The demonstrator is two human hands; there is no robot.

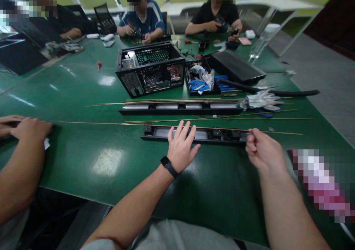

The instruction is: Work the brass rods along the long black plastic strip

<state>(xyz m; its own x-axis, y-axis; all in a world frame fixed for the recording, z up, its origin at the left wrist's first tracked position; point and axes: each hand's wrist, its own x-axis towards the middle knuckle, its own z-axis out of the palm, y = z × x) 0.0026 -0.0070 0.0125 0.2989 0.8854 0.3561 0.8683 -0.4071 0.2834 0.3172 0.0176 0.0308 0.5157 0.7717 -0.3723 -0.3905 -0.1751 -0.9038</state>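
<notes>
My left hand (181,146), with a dark watch on its wrist, is open with fingers spread over a black channel-shaped rail (205,135). Small black blocks (216,132) sit inside that rail. At the rail's right end, my right hand (263,146) is closed, thumb and finger pinching a long thin golden rod (287,133). The rod runs left above the rail, passing by the fingertips of my left hand; whether they touch it I cannot tell. Just beyond lie more thin rods (222,118) and a second black rail (177,111).
Behind the rails stand an opened black computer case (149,68) and a black tray (194,91) holding gloves. Another glove (263,100) lies at the right, near a curved black strip (291,93). A co-worker's hands (30,128) rest at the left; several people sit around the green table (69,157).
</notes>
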